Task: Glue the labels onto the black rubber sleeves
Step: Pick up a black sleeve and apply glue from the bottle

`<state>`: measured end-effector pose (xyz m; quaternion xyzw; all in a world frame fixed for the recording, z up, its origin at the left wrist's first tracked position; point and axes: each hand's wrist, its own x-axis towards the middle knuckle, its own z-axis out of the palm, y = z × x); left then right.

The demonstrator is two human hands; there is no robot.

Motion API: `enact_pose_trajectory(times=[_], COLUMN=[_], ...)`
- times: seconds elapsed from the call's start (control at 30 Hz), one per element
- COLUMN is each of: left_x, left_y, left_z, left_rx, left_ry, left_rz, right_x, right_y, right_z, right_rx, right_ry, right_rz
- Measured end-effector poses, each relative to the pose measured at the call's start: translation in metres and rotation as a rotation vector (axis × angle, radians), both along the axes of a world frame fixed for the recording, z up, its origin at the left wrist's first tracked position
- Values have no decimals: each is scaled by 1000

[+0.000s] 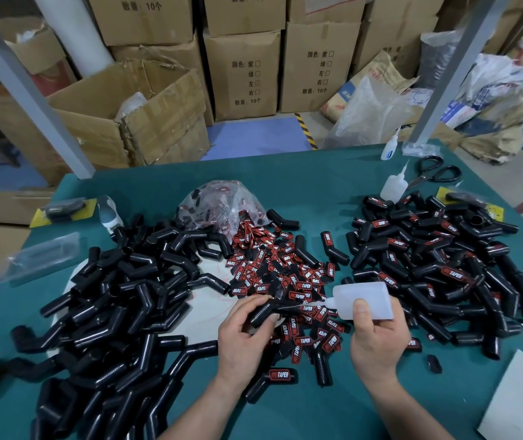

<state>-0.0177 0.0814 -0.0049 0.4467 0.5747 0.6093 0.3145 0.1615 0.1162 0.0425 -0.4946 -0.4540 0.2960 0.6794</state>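
Observation:
My left hand (243, 331) grips a bent black rubber sleeve (261, 312) just above the table's near middle. My right hand (376, 339) holds a translucent white glue bottle (365, 298) tipped sideways, its nozzle pointing left at the sleeve's right end. Beneath and behind both hands lies a heap of red-and-black labels (281, 268) spilling from a clear plastic bag (219, 206). A large pile of plain black sleeves (117, 296) covers the left of the green table (327, 179). Sleeves that carry labels (438, 258) are piled on the right. One labelled sleeve (281, 375) lies by my left wrist.
Two more glue bottles (392, 184) (390, 147) and black scissors (435, 173) stand at the table's far right. A white sheet (520, 398) lies at the near right corner. A clear packet (44, 257) sits at the left edge. Cardboard boxes (241, 71) are stacked beyond the table.

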Motion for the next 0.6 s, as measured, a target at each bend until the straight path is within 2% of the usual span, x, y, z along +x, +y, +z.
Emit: enact_pose_trajectory(times=[0.3, 0.6], left_x=[-1, -3], left_y=[0, 0], left_z=[0, -3], left_rx=[29, 19], left_ry=[-2, -27], left_rz=[-1, -27], right_x=[1, 1], right_y=[1, 1], right_z=[-11, -9], right_rx=[-44, 22], right_ry=[20, -4], right_rz=[-42, -46])
